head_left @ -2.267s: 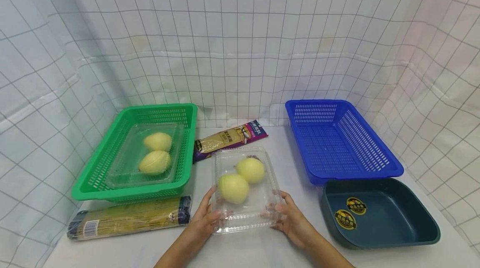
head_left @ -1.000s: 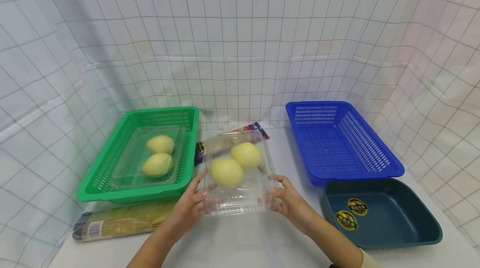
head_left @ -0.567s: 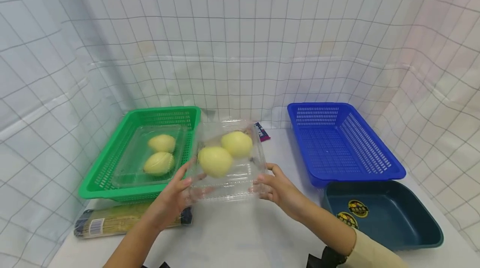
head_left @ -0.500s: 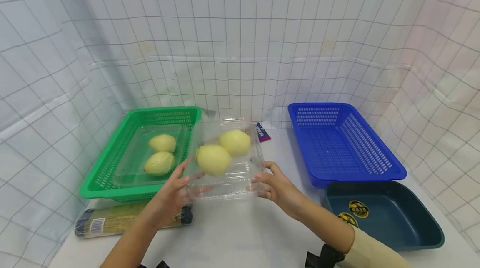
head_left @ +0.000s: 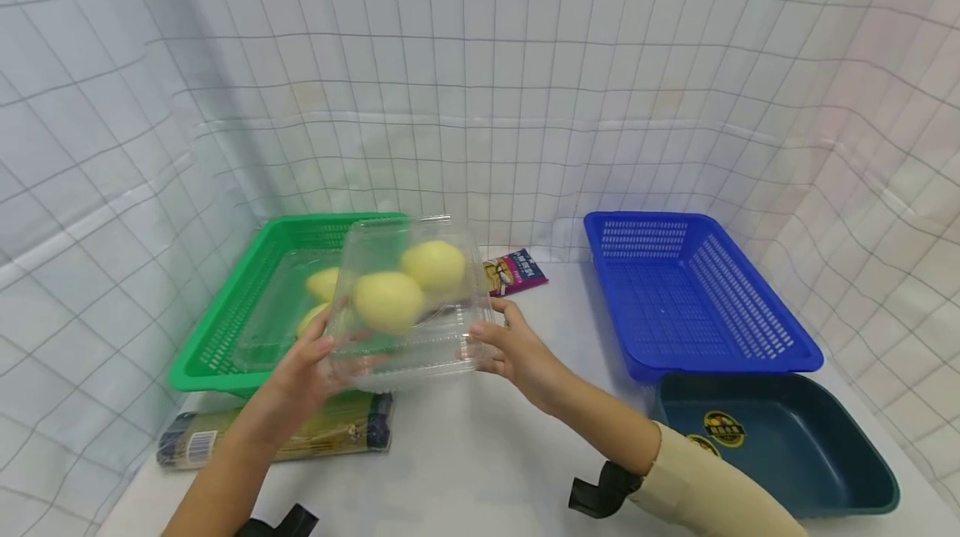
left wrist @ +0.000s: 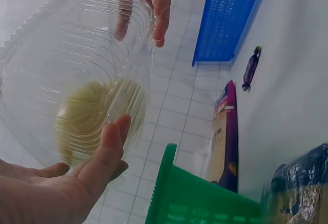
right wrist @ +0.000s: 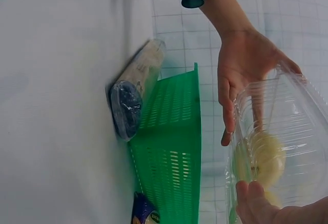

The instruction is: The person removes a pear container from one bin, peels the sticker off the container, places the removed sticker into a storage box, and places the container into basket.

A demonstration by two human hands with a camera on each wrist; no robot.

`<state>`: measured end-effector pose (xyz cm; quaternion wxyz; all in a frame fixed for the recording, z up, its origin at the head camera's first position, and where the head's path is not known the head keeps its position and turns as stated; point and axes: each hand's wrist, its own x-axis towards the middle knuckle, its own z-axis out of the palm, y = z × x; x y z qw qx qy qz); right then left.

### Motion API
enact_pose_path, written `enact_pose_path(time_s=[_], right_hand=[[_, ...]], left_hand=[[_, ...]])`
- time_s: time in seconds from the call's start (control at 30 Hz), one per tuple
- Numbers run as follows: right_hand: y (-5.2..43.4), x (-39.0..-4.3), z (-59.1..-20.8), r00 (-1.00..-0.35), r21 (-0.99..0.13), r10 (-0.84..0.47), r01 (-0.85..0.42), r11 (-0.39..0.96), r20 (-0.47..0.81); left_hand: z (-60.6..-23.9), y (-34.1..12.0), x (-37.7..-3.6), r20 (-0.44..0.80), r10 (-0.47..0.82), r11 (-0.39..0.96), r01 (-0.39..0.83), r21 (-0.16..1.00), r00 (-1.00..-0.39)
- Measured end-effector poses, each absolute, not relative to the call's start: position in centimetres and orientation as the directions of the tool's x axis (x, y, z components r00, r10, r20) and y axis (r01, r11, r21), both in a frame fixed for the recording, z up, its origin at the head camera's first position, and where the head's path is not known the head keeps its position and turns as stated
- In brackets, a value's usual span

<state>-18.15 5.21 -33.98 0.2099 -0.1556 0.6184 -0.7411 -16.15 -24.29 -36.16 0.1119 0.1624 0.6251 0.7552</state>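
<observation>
Both hands grasp the clear box of pears [head_left: 408, 303], the left hand [head_left: 303, 370] and right hand [head_left: 517, 353] at opposite sides, carrying it above the green basket [head_left: 217, 337] just ahead. Next, it likely needs lowering level onto the box already inside.

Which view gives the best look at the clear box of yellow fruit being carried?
The head view: the whole clear box with both fruits shows, held between left hand and right hand by the green basket. The left wrist view shows its underside and one blurred fruit; the right wrist view shows one end.
</observation>
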Motion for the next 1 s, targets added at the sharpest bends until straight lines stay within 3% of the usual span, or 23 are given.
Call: enact_pose_path(time_s=[0.37, 1.0], right_hand=[[2.1, -19.7, -33.9, -0.842, -0.979, -0.539, 0.125, -0.158, -0.020], [-4.4, -21.8, -32.4, -0.876, -0.962, -0.472, 0.205, -0.179, -0.099]], left_hand=[[-35.8, -27.4, -16.4, 0.105, 0.341, -0.124, 0.066, 0.990, -0.934], [-34.5, -32.1, -18.7, 0.223, 0.323, -0.261, 0.140, 0.955, -0.920]])
